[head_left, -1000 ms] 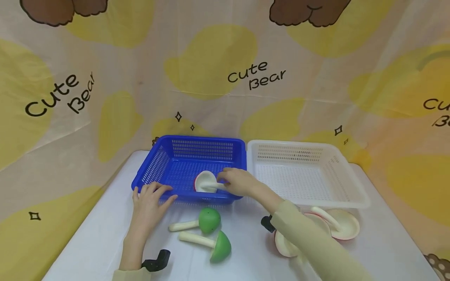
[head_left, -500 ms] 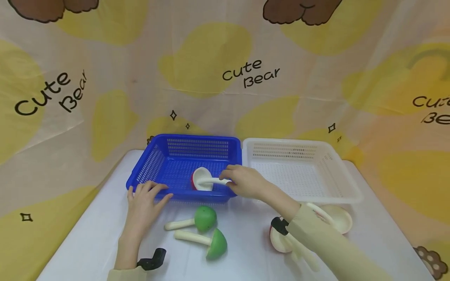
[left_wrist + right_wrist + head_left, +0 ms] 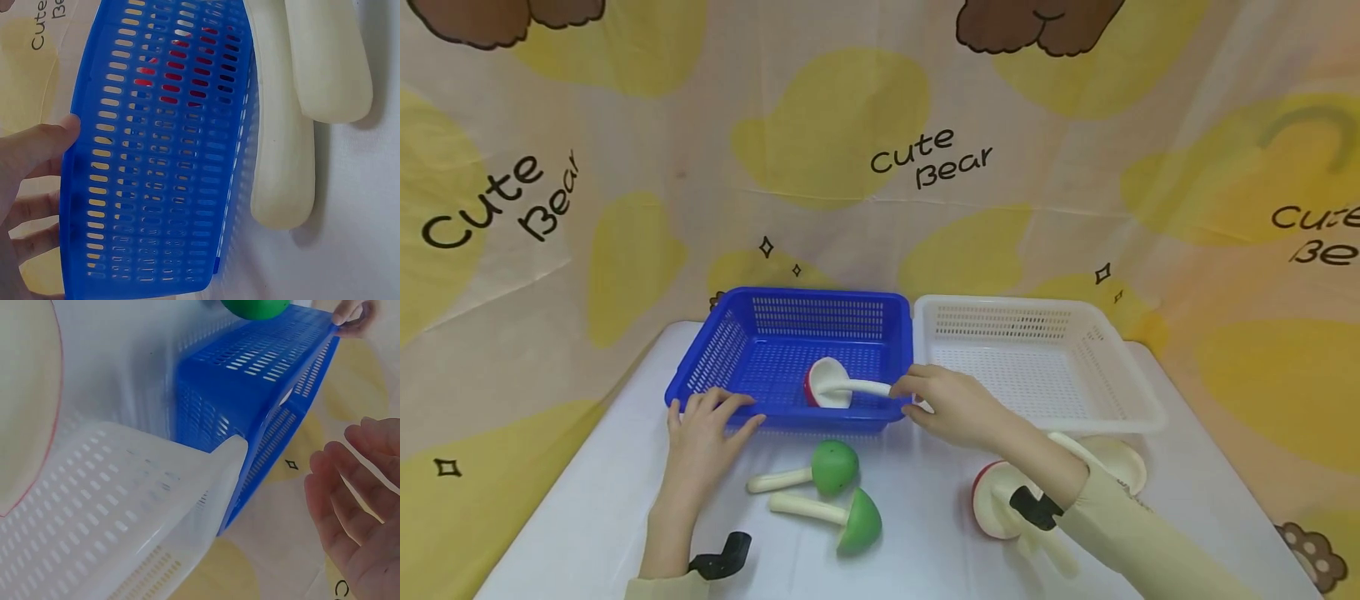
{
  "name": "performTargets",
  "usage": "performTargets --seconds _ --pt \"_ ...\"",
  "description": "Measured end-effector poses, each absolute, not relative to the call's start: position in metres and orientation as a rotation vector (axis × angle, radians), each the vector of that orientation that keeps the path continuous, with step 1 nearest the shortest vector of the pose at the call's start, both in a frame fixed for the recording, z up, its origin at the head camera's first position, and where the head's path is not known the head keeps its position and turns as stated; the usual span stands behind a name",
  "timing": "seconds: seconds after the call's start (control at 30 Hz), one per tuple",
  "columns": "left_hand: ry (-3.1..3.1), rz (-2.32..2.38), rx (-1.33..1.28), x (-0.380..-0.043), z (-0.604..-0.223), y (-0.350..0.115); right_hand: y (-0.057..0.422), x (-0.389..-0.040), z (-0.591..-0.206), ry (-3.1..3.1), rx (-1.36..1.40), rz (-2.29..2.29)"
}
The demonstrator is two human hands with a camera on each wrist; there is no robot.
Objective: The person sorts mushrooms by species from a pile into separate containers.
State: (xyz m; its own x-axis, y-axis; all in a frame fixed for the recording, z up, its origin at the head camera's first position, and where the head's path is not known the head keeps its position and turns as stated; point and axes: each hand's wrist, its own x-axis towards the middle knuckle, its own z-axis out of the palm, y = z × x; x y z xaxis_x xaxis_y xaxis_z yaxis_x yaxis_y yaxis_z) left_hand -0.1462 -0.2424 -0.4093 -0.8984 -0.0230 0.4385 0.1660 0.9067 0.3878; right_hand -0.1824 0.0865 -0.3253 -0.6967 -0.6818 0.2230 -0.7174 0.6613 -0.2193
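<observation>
In the head view a red toy mushroom point(image 3: 828, 383) with white underside lies in the blue basket point(image 3: 820, 415), its stem pointing right. My left hand point(image 3: 703, 442) grips the basket's front rim; in the left wrist view the thumb lies on the rim and the other fingers go behind the wall. My right hand point(image 3: 958, 408) is over the basket's right front corner, fingertips right at the stem's end; the right wrist view shows those fingers loosely bent with nothing between them. Two green toy mushrooms point(image 3: 835, 467) lie on the table before the basket.
A white basket point(image 3: 1150, 408) stands right beside the blue one. Below my right forearm lie more red-rimmed toy mushrooms point(image 3: 996, 500), partly hidden by the sleeve. A printed cloth point(image 3: 820, 125) hangs behind the white table point(image 3: 925, 542).
My right hand has let go of the red mushroom and drawn back to the right and towards me. The mushroom stays in the blue basket. My left hand keeps its place on the rim.
</observation>
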Motion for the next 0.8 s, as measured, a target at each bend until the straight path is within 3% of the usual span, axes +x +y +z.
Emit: performTargets --seconds 0.8 --pt "-2.630 -0.576 -0.097 -0.148 -0.411 -0.243 0.141 -0.151 -0.343 -2.789 0.983 0.459"
